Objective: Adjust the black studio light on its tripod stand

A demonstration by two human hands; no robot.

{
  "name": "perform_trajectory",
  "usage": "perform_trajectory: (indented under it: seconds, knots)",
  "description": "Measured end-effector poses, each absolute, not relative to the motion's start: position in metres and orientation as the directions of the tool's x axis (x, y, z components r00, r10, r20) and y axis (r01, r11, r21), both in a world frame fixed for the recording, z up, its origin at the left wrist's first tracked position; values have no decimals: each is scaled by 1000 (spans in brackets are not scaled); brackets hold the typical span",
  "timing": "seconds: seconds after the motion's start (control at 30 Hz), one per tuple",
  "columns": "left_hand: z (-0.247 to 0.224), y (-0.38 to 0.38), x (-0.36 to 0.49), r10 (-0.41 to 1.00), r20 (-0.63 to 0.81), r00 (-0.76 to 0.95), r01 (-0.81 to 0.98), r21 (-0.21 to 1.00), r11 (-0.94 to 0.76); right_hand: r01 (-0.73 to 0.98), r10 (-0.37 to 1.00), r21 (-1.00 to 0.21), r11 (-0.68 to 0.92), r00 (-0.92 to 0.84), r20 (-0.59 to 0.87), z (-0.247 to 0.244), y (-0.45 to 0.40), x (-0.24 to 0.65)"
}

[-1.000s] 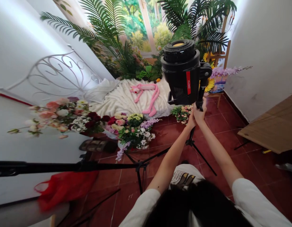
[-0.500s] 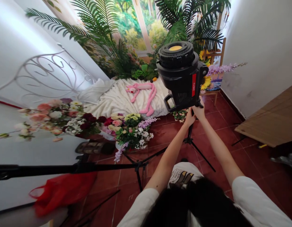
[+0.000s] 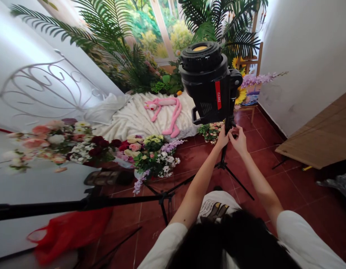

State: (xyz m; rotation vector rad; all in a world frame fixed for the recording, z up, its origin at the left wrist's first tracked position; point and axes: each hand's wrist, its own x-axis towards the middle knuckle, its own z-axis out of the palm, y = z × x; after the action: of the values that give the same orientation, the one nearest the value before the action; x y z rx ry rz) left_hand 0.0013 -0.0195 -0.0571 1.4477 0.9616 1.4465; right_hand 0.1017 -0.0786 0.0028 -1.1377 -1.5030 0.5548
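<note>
A black studio light (image 3: 205, 84) with a red label stands in front of me, its round yellow-centred face tilted upward. It is mounted on a black light stand (image 3: 223, 155) with spread legs on the floor. Just below the light, my left hand (image 3: 222, 139) is wrapped round the upper part of the stand's pole. My right hand (image 3: 239, 140) is at the pole's right side, thumb and fingers brought together in a pinch. Whatever small part lies between those fingertips is too hidden to make out.
A second black stand (image 3: 164, 196) reaches across from the left. Artificial flowers (image 3: 150, 153) border a white blanket (image 3: 125, 119) bearing a pink plush toy (image 3: 164, 102). A red bag (image 3: 69, 231) lies lower left. A wooden panel (image 3: 318, 138) leans in at right; an easel (image 3: 258, 67) stands behind.
My right hand has come down from beneath the light's mount to the pole's side, its fingers now pinched. The light appears turned slightly and farther left as the view shifts. The left hand stays on the pole.
</note>
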Motion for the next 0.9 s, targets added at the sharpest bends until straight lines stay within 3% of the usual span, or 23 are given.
perform_trajectory:
  seconds: [0.17,0.57,0.9]
  knots:
    - [-45,-27,0,954,299,22,-18,954,-299,407,869,-821,400,118,481,-15,-97,104]
    - [-29,-36,1,966,256,25,13,967,-256,391,938,-887,244,138,318,-20,-110,108]
    - [-34,-34,0,956,290,44,25,956,-291,409,939,-906,113,255,233,-20,-107,109]
